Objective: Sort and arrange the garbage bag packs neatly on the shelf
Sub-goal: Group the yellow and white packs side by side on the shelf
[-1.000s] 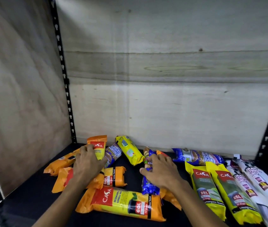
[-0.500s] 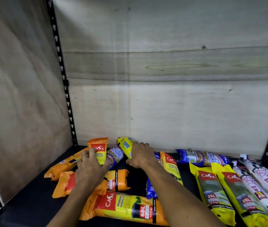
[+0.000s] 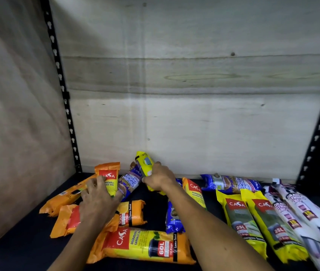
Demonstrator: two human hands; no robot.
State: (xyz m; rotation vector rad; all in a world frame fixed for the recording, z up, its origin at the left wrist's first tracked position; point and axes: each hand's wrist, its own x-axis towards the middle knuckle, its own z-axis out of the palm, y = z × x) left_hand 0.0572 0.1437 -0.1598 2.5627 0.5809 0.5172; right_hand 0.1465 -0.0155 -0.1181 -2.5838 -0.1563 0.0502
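- Right hand (image 3: pixel 160 178) grips the small yellow plastic pack (image 3: pixel 144 163), tilted upward.
- Left hand (image 3: pixel 98 202) clasps the upright orange-and-yellow plastic pack (image 3: pixel 108 177).

The shelf floor (image 3: pixel 155 208) is black, its posts (image 3: pixel 63 98) black with pale slots, and the back board (image 3: pixel 194 124) pale wood grain. Orange packs (image 3: pixel 145 246) carry red labels and yellow panels. Two yellow packs (image 3: pixel 241 218) show red labels. Blue packs (image 3: pixel 231 183) bear white lettering. White packs (image 3: pixel 302 210) show dark print.
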